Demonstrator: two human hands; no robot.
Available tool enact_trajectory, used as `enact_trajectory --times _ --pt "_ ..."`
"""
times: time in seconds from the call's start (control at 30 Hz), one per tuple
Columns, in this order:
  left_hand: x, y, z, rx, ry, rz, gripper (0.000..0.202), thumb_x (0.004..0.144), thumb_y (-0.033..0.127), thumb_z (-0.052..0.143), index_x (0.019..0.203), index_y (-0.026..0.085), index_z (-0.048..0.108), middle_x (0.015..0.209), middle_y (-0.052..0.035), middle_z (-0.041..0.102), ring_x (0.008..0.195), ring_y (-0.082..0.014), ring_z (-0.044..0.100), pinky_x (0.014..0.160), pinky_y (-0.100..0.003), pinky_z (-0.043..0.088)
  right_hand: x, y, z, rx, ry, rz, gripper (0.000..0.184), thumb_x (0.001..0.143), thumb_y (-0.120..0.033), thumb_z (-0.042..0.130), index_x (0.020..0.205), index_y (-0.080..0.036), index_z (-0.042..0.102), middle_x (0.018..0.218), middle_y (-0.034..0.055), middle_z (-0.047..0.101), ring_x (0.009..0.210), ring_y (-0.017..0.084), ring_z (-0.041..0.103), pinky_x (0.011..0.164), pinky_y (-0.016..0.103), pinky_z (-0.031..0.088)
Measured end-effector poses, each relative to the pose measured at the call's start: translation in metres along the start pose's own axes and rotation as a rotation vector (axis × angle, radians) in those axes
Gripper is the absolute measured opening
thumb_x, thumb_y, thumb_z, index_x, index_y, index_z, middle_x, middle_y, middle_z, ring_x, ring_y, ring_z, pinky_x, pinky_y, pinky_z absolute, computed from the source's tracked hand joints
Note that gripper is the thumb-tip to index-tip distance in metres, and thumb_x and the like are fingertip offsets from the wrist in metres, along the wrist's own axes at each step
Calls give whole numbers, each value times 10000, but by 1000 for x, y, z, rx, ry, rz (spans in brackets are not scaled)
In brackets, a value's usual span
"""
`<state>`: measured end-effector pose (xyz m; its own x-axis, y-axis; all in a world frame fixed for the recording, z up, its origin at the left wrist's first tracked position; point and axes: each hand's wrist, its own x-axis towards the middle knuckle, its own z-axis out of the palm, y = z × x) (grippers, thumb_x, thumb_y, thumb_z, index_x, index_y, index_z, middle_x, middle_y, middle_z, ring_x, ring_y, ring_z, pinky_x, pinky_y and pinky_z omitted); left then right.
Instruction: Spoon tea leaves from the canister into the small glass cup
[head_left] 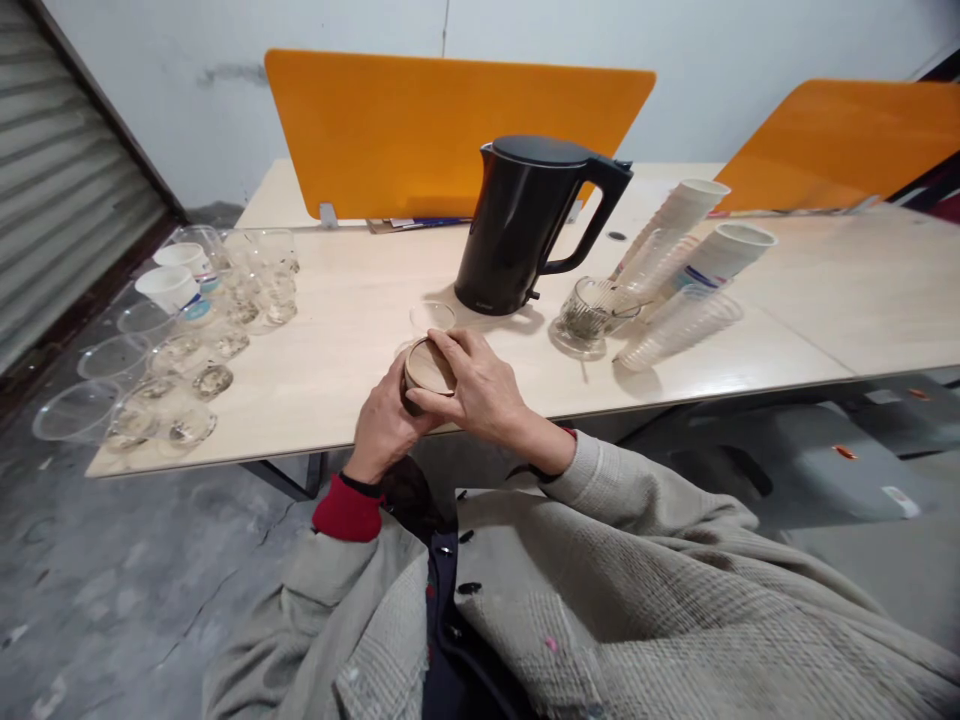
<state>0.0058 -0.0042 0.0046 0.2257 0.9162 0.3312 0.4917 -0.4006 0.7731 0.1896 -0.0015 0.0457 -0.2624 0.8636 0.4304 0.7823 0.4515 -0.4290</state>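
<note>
Near the table's front edge, my left hand is wrapped around a small jar whose body is mostly hidden by my fingers. A round wooden lid tops the jar. My right hand grips this lid at its rim, thumb on the near side and fingers on the far side. Just beyond my hands stands a clear plastic cup. Behind it, to the right, is a black electric kettle, its handle to the right. A ribbed glass cup with dry leaf-like bits inside stands right of my hands.
Stacks of paper cups and clear plastic cups lean at the right. Many clear cups with dark bits in their bottoms crowd the table's left end, with paper cups among them. An orange divider rises behind; grey chairs stand right.
</note>
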Motion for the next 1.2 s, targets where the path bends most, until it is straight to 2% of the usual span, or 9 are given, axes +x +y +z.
enact_trajectory --times 0.1,0.3,0.5,0.7,0.87,0.97,1.07,1.13,1.2 --pt "1 9 10 -1 31 7 940 802 409 874 1618 230 443 1599 -136 627 1401 -319 673 1148 -429 576 -3 7 3 13 47 -25 842 876 -749 747 1535 -246 601 1414 183 657 1277 406 651 1010 570 634" --pt "0 13 20 12 40 31 884 837 408 850 1600 222 444 1594 -144 623 1416 -323 659 1169 -447 562 -8 17 2 84 97 -47 805 883 -720 752 1529 -260 612 1418 167 657 1308 390 642 1093 584 598" --pt "-1 12 19 85 57 18 889 812 436 863 1569 213 452 1569 -157 642 1404 -329 669 1164 -459 561 -6 15 -2 150 54 -40 788 887 -662 771 1525 -226 618 1443 180 642 1335 377 629 1135 572 573" --pt "0 12 17 114 61 -26 918 777 480 886 1553 240 458 1507 -143 693 1325 -341 721 1053 -445 613 -1 13 -6 231 42 -15 752 892 -651 767 1507 -241 632 1436 168 648 1346 365 624 1165 566 546" --pt "2 14 17 140 67 -85 953 723 541 922 1525 260 492 1483 -123 711 1304 -357 729 1021 -461 621 5 15 -9 360 107 36 683 960 -668 677 1504 -258 626 1405 134 671 1320 322 647 1184 524 528" --pt "3 16 17 121 70 -79 940 721 539 926 1518 269 507 1502 -112 701 1334 -347 712 1056 -462 608 3 32 -16 337 264 62 699 985 -660 644 1562 -275 562 1473 129 632 1383 324 600 1218 542 492" --pt "4 16 17 108 88 -65 950 695 523 947 1502 259 520 1491 -111 708 1352 -341 703 1071 -448 602 -3 64 -26 217 392 119 750 970 -660 661 1587 -255 530 1488 148 607 1398 340 571 1235 572 463" --pt "4 14 18 103 96 -62 949 693 511 951 1501 262 521 1474 -106 719 1343 -334 710 1062 -434 607 -10 89 -29 108 364 197 783 927 -649 717 1566 -225 554 1463 170 613 1383 360 574 1224 580 468" --pt "5 13 18 103 102 -63 947 698 511 949 1507 269 520 1459 -102 729 1331 -332 717 1062 -432 607 -17 109 -27 5 260 304 791 888 -610 769 1543 -208 581 1435 184 622 1371 382 582 1191 576 497"
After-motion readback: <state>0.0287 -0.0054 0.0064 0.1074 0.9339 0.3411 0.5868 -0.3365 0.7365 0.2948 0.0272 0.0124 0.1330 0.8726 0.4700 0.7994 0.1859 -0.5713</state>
